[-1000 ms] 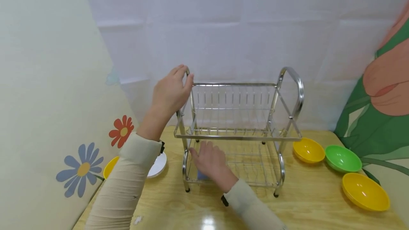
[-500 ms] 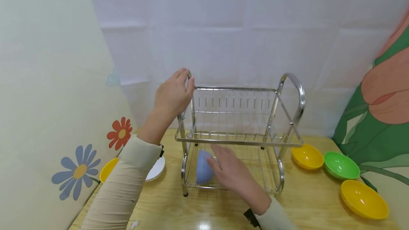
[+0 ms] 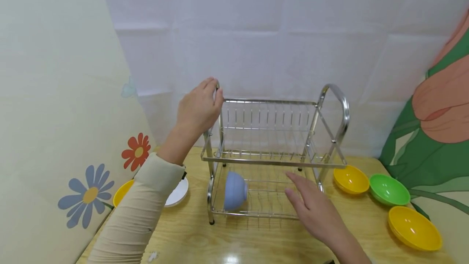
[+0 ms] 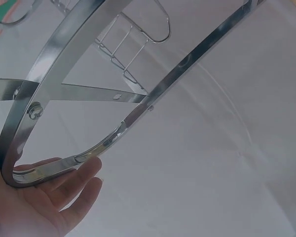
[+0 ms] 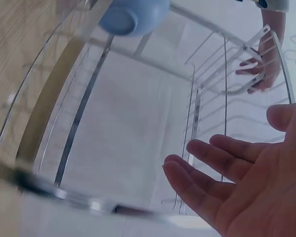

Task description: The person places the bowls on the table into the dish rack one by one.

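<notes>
A two-tier metal dish rack (image 3: 275,162) stands on the table. My left hand (image 3: 198,107) holds the top of its left arch; in the left wrist view the bar lies against the palm, with the fingers (image 4: 79,187) bent loosely beside it. On the lower tier, at the left, a light blue bowl (image 3: 234,191) stands on its side, its foot turned right. My right hand (image 3: 318,211) holds nothing, fingers extended, in front of the rack's lower right part and apart from the bowl. The right wrist view shows its spread fingers (image 5: 197,187) near the rack's wires.
To the right sit a yellow bowl (image 3: 351,179), a green bowl (image 3: 389,190) and a larger yellow bowl (image 3: 415,228). Left of the rack are a white bowl (image 3: 178,194) and another yellow bowl (image 3: 122,192), partly hidden by the left sleeve. A white cloth (image 3: 256,52) hangs behind.
My right hand has let go of the blue bowl and drawn away to the right, leaving the bowl in view on the lower tier. The left hand stays on the arch.
</notes>
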The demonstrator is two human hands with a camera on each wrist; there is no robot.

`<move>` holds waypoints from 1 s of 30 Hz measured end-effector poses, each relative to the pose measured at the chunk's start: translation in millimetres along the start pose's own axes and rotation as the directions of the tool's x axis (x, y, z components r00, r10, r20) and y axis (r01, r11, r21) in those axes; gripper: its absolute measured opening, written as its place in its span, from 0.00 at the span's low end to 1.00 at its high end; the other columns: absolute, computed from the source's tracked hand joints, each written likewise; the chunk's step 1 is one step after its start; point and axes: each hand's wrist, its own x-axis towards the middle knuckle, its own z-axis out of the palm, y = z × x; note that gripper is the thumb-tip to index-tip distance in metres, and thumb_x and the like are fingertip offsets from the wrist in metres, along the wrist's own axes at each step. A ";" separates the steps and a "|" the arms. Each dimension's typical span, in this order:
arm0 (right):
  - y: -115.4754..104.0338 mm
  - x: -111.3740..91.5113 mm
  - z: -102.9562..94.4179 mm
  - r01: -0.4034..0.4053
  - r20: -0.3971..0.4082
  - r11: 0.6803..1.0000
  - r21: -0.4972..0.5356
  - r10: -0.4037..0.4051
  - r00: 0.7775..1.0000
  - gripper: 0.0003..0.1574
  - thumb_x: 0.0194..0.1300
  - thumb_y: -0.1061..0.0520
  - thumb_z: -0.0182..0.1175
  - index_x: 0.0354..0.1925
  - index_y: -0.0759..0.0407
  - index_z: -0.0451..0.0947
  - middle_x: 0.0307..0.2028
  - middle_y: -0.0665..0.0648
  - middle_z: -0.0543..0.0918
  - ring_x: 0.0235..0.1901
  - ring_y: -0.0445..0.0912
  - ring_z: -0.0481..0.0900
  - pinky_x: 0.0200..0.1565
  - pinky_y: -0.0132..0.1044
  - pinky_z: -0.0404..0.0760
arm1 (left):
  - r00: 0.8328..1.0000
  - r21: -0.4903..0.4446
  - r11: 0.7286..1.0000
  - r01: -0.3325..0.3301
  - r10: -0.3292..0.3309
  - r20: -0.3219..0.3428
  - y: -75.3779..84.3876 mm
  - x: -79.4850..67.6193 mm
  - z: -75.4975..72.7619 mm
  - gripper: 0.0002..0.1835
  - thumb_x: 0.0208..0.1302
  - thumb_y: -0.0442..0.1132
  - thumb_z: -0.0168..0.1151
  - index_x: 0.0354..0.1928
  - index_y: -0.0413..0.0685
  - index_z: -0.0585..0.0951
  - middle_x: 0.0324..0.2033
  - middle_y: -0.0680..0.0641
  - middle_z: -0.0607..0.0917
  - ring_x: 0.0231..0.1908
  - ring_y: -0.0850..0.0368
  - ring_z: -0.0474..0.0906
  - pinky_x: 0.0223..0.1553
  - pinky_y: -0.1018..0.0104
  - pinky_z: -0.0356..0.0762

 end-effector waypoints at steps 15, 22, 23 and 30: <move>63.6 -16.8 -50.0 -0.157 -0.009 0.981 -0.114 0.157 0.988 0.39 0.79 0.36 0.37 0.67 0.63 0.70 0.60 0.68 0.79 0.54 0.63 0.80 0.50 0.62 0.80 | 1.000 -0.006 1.000 0.002 -0.002 -0.002 -1.4 -1.5 -1.3 0.32 0.78 0.55 0.33 0.75 0.46 0.64 0.75 0.46 0.64 0.74 0.45 0.62 0.68 0.44 0.69; 92.0 -9.2 -58.5 -0.215 0.030 0.962 -0.171 0.223 0.974 0.46 0.77 0.32 0.37 0.68 0.69 0.68 0.63 0.75 0.74 0.54 0.68 0.79 0.46 0.63 0.81 | 1.000 -0.009 1.000 -0.007 0.007 0.001 -1.3 -2.7 -0.8 0.32 0.78 0.55 0.32 0.75 0.46 0.63 0.75 0.46 0.64 0.74 0.45 0.62 0.69 0.44 0.68; 96.2 -7.4 -59.0 -0.224 0.038 0.957 -0.183 0.235 0.971 0.47 0.77 0.31 0.37 0.68 0.70 0.67 0.63 0.76 0.74 0.54 0.68 0.79 0.45 0.63 0.81 | 1.000 -0.010 1.000 -0.008 0.008 -0.001 -1.1 -3.1 -0.5 0.32 0.78 0.55 0.32 0.75 0.46 0.64 0.75 0.46 0.64 0.74 0.45 0.62 0.69 0.44 0.69; 126.6 1.7 -58.0 -0.242 0.057 0.942 -0.234 0.262 0.964 0.48 0.76 0.32 0.41 0.68 0.72 0.65 0.63 0.80 0.69 0.56 0.74 0.73 0.48 0.68 0.77 | 1.000 -0.012 1.000 -0.005 0.005 -0.008 0.3 -5.0 -0.3 0.32 0.78 0.55 0.33 0.75 0.46 0.64 0.75 0.46 0.64 0.73 0.45 0.63 0.67 0.44 0.71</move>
